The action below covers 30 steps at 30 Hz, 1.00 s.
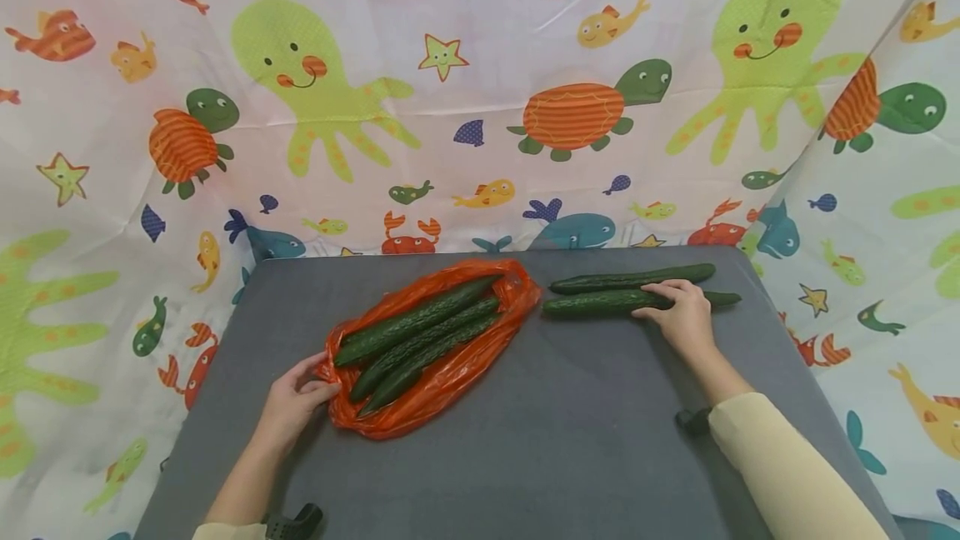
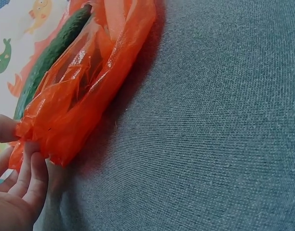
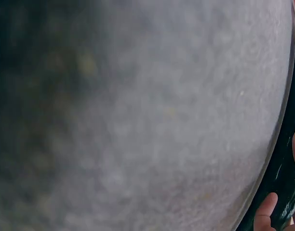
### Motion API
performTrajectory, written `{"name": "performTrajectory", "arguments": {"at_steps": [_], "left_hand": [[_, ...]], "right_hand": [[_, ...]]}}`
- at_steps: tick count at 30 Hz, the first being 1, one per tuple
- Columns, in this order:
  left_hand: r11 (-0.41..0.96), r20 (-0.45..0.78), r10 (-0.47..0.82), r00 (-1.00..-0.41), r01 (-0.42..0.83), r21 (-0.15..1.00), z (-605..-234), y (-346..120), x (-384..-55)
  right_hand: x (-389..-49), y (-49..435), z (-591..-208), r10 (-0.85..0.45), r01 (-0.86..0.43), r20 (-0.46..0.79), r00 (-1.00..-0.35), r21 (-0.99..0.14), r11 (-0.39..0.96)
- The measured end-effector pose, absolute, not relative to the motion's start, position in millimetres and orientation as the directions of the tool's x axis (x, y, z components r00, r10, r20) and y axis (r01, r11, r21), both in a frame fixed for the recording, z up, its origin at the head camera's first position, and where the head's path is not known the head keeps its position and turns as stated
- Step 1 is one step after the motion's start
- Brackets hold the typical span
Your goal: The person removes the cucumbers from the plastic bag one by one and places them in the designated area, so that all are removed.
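Observation:
An orange plastic bag (image 1: 457, 386) lies on the left half of the table, its mouth spread round three dark green cucumbers (image 1: 420, 319). At its near left end my left hand (image 1: 294, 402) pinches the plastic between thumb and fingers, as the left wrist view shows with the crumpled bag edge (image 2: 65, 125). Right of the bag, two more cucumbers lie side by side. My right hand (image 1: 684, 319) grips the nearer cucumber (image 1: 592, 304) around its middle, thumb in front and fingers over the far side. Behind it is the farther cucumber (image 1: 592, 282), close alongside.
The grey cloth-covered table (image 1: 525, 457) carries everything. A white curtain (image 1: 480, 7) printed with sea animals rises behind the table and along both sides. Dark straps (image 1: 296, 519) sit at my wrists.

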<state>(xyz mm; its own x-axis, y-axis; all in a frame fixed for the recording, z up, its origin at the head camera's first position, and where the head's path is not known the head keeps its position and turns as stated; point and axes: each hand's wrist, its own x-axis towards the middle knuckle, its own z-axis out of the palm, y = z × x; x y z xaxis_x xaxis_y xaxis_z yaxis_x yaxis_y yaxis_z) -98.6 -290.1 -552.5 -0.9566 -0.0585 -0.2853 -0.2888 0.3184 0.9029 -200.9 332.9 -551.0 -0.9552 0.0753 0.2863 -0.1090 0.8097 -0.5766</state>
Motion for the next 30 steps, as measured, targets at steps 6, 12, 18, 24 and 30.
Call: {"name": "performTrajectory", "arguments": {"at_steps": [6,12,18,24,30], "left_hand": [[0.33,-0.292,-0.054,-0.955,-0.293,0.897,-553,-291,-98],[0.326,-0.288,-0.057,-0.956,-0.29,0.9,-553,-292,-98],[0.325,-0.287,-0.056,-0.956,-0.289,0.9,-554,-292,-98],[0.313,-0.284,-0.05,-0.958,-0.285,0.906,-554,-292,-97],[0.314,-0.286,-0.049,-0.957,-0.287,0.905,-553,-292,-97]], "right_hand": [[-206,340,-558,0.079,-0.083,0.255,-0.964,-0.569,0.818],[-211,345,-559,0.08,-0.049,0.206,-0.975,-0.557,0.829],[-214,345,-557,0.073,-0.03,0.169,-0.983,-0.538,0.842],[-214,342,-555,0.088,0.002,0.141,-0.986,-0.521,0.854],[-209,341,-550,0.128,0.04,0.133,-0.983,-0.523,0.851]]}}
